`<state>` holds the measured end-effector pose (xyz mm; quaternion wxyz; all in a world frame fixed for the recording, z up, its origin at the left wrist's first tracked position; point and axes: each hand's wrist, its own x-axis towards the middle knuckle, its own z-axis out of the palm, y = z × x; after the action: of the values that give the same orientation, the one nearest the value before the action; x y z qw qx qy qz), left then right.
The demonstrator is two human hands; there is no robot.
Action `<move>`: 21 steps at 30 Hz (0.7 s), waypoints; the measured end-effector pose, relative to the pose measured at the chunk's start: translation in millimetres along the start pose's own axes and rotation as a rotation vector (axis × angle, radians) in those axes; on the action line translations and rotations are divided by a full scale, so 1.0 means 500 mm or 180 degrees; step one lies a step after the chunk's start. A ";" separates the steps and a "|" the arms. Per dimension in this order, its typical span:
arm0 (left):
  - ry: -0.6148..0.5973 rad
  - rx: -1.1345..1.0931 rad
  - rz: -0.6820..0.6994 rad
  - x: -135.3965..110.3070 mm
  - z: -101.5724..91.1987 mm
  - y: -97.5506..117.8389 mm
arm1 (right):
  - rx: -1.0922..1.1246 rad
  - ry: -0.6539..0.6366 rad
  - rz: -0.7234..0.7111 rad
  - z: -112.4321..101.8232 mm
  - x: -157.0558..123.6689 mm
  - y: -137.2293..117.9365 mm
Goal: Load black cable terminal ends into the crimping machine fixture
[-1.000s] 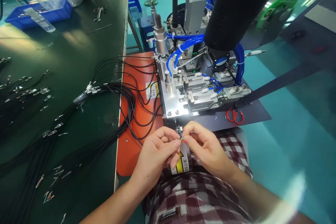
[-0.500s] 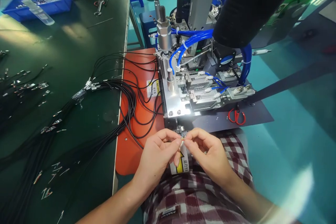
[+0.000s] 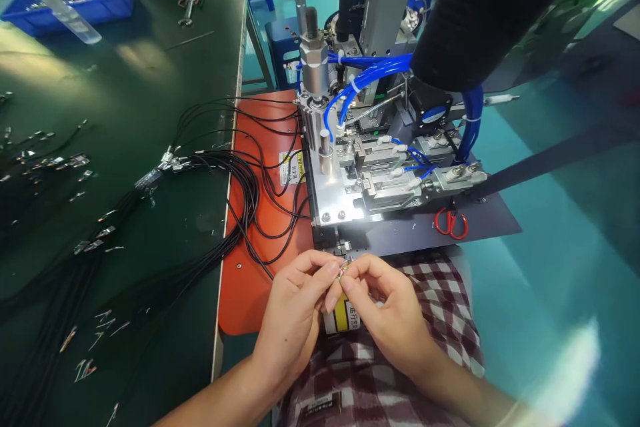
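Thin coloured wire ends [image 3: 343, 271] show between the fingertips of both hands, just in front of the machine's near edge. My left hand [image 3: 303, 293] pinches them from the left, thumb against forefinger. From the other side my right hand [image 3: 385, 300] pinches the same small wires. The fingers hide most of what they hold. Beside my left hand, a looped bundle of black cables [image 3: 250, 207] lies over the orange board [image 3: 235, 307]. A metal machine [image 3: 340, 203] with blue air hoses [image 3: 380, 67] stands just beyond the hands.
Red-handled scissors [image 3: 451, 223] lie on the grey plate at the right. On the dark green table [image 3: 165, 80] are more black cables with stripped ends, a wrench [image 3: 187, 11] and a blue bin [image 3: 100, 10]. A thick black tube [image 3: 490, 13] hangs over the machine's right side.
Both hands have shifted slightly; the fingertips have changed their grip, and more of the coloured wires now shows between them. The machine and cables look the same.
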<state>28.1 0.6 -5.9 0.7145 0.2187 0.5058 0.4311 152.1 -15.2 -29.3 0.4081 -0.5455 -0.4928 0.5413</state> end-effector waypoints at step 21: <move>-0.0173 0.0472 -0.0417 0.009 -0.010 0.001 | -0.0500 -0.0289 -0.0383 -0.046 0.010 0.007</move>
<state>23.7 4.1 -9.6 0.7365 0.2491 0.5300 0.3387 175.0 -9.1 -31.9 0.3731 -0.5202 -0.5835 0.4997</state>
